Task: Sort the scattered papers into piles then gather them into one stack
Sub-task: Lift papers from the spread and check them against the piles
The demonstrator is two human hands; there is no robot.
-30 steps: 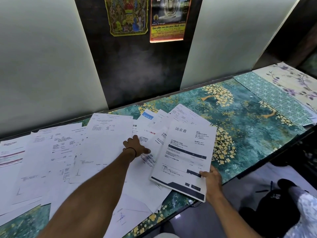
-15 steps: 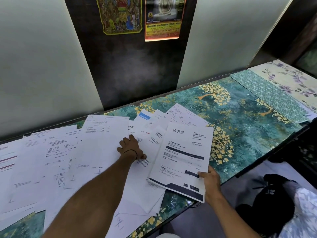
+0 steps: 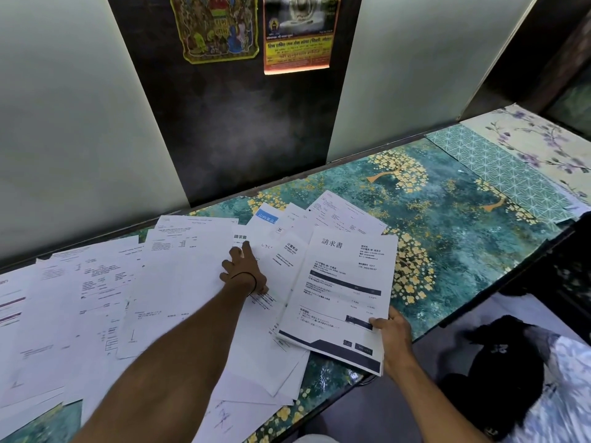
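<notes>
Several white printed papers (image 3: pixel 96 302) lie scattered and overlapping across the left and middle of the green patterned table (image 3: pixel 447 225). My left hand (image 3: pixel 244 271) reaches over them with fingers stretched out, fingertips touching a sheet with a Japanese heading (image 3: pixel 256 247). My right hand (image 3: pixel 388 330) pinches the lower right corner of a small stack of invoices (image 3: pixel 342 282) with a dark footer band, held at the table's front edge, thumb on top.
A wall with a dark panel and two posters (image 3: pixel 297 36) rises right behind the table. Teal geometric (image 3: pixel 505 174) and floral (image 3: pixel 537 135) sheets cover the table's far right. A dark bag (image 3: pixel 499 362) sits on the floor at lower right.
My left hand slid forward over the papers and stretched its fingers toward the headed sheet. The right hand still holds the invoice stack in about the same place.
</notes>
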